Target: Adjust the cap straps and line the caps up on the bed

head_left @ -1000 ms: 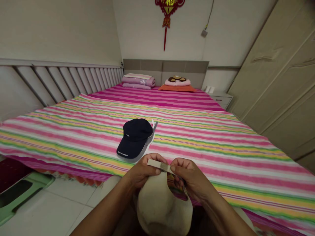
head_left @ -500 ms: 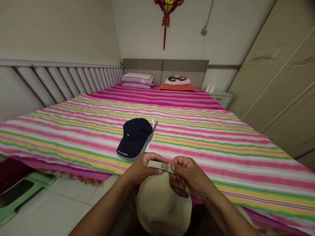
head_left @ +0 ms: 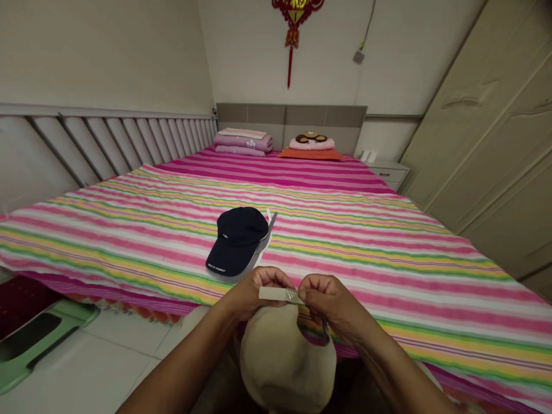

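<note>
A beige cap (head_left: 287, 362) hangs upside down in front of me, its crown toward the camera. My left hand (head_left: 252, 296) pinches the left end of its back strap (head_left: 278, 294). My right hand (head_left: 330, 305) pinches the strap's right end at the metal buckle. Both hands are closed on the strap, held just off the bed's near edge. A navy cap (head_left: 237, 240) lies on the striped bedspread (head_left: 388, 241) beyond my hands, on top of a grey and white cap whose edge shows at its right.
Folded purple bedding (head_left: 244, 141) and a pillow with a cartoon face (head_left: 311, 144) sit at the headboard. A green plastic stool (head_left: 30, 339) stands on the tiled floor at left. A wardrobe (head_left: 495, 132) lines the right wall, with a nightstand (head_left: 386, 171) beside it.
My hands have drawn slightly closer together on the strap and the strap has tilted a little. The caps on the bed have not moved.
</note>
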Motion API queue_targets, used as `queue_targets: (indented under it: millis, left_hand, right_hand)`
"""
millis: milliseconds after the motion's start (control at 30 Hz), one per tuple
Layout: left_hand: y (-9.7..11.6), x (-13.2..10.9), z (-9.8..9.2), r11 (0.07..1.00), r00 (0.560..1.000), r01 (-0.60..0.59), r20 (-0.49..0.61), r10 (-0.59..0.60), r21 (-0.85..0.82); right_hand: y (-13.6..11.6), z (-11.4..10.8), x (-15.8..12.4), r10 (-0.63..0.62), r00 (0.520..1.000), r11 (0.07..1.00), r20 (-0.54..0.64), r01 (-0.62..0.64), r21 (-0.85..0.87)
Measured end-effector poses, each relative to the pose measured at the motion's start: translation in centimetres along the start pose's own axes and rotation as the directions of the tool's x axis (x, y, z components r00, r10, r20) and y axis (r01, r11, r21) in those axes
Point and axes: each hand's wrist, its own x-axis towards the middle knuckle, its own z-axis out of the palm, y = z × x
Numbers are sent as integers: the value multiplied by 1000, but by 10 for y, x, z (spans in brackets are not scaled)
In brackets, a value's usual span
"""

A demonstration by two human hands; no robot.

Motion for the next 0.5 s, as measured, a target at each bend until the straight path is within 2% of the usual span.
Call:
queue_targets:
  millis: [100,200,400,500]
  left_hand:
    - [7,2,0,994,997,77,34,-74,-73]
    - [15,5,1,992,993,78,93,-69,-98]
    - [23,5,6,955,954,273,98,-285,116]
    - [22,7,8,941,941,315,92,-327,121]
  right_hand:
    - [-5,-2,0,-8,1000,996,10,9,-85]
    - [-9,-3,0,-29,999,988,24,32,-152]
    - [-15,-4,-3,-16,1000,971,19,20,-240]
    - [-19,-4,-4,29,999,977,25,-23,-212]
